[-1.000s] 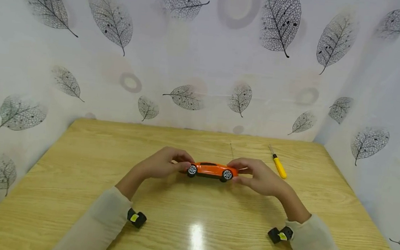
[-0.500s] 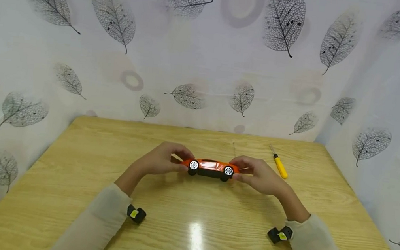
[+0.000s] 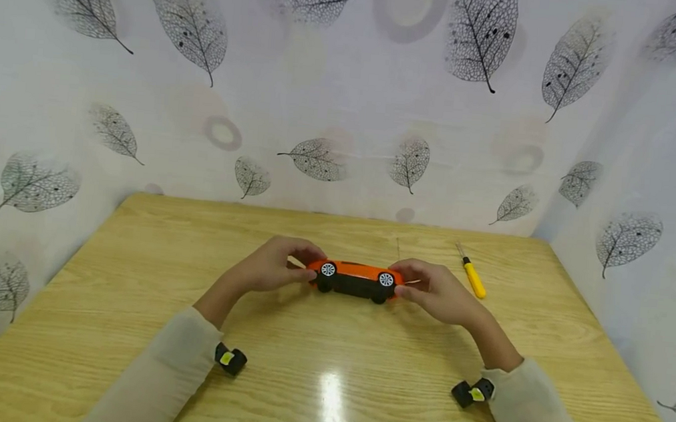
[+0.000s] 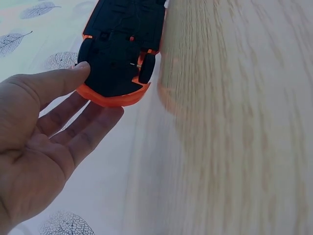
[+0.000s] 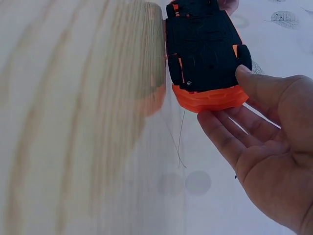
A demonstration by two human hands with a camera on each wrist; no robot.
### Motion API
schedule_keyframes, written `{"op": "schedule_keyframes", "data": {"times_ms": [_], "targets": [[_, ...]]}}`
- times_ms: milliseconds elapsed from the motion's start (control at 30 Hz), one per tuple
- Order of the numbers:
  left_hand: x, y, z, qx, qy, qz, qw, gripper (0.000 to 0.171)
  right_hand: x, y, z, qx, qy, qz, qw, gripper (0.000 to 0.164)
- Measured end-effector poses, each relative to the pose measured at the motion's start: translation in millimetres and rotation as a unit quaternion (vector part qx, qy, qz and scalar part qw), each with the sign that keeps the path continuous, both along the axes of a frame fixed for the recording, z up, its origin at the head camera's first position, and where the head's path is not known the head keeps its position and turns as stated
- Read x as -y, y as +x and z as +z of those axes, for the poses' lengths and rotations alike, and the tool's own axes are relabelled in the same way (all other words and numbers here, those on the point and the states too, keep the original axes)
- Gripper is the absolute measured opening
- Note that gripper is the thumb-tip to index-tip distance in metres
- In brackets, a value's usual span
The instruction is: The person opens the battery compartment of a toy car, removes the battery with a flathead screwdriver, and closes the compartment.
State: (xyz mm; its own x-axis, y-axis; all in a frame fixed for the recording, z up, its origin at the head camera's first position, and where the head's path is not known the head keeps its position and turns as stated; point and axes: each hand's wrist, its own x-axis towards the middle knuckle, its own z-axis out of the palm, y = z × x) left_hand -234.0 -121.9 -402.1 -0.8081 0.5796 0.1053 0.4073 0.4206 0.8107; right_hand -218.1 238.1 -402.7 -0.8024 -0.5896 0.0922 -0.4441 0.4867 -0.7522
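Note:
An orange toy car (image 3: 363,270) is held lengthwise between both hands over the wooden table, rolled onto its side so its black underside (image 3: 355,286) faces the head camera. My left hand (image 3: 269,267) grips the car's left end; in the left wrist view its thumb (image 4: 73,73) presses the underside by a wheel, the fingers lying behind the orange bumper. At the opposite end, my right hand (image 3: 442,294) pinches the car with thumb on the wheel and fingers under the bumper (image 5: 210,99). A small screw (image 5: 189,83) shows in the underside near that end.
Behind the right hand lies a screwdriver (image 3: 473,278) with a yellow handle, its shaft pointing to the back edge. A thin hair-like strand (image 3: 398,248) shows near the table's back. Leaf-patterned cloth (image 3: 347,104) walls the wooden table (image 3: 191,238) at the back and sides.
The car has been rolled between the hands: its orange side faced the head camera before, and now its black underside shows. Both hands have kept hold of its ends, rising slightly in view.

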Motion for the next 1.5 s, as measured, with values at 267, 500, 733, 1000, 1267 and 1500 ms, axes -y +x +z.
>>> {"op": "schedule_keyframes", "data": {"times_ms": [267, 500, 733, 1000, 1267, 1500], "targets": [[-0.6, 0.1, 0.1, -0.002, -0.017, 0.013, 0.9998, 0.030, -1.4, -2.0, -3.1, 0.015, 0.000, -0.010, 1.000, 0.037], [-0.9, -0.7, 0.4, 0.001, -0.018, 0.010, 0.9998, 0.029, -0.4, 0.3, -0.1, 0.013, 0.002, -0.012, 1.000, 0.038], [1.4, -1.6, -0.1, -0.008, -0.027, 0.006, 0.9996, 0.032, -0.3, 0.6, 2.2, -0.012, 0.002, -0.017, 1.000, 0.040], [5.7, -2.6, 0.9, 0.004, -0.011, 0.010, 0.9999, 0.028, 0.1, 0.1, 4.3, -0.011, -0.015, -0.021, 1.000, 0.035], [6.8, -3.0, -0.8, 0.002, -0.006, 0.030, 0.9995, 0.024, 0.3, -1.1, 2.2, 0.003, -0.028, -0.026, 0.999, 0.032], [6.5, -4.0, -2.8, 0.038, 0.025, 0.053, 0.9976, 0.016, 2.5, -0.5, 2.0, 0.006, -0.036, -0.027, 0.999, 0.025]]}}
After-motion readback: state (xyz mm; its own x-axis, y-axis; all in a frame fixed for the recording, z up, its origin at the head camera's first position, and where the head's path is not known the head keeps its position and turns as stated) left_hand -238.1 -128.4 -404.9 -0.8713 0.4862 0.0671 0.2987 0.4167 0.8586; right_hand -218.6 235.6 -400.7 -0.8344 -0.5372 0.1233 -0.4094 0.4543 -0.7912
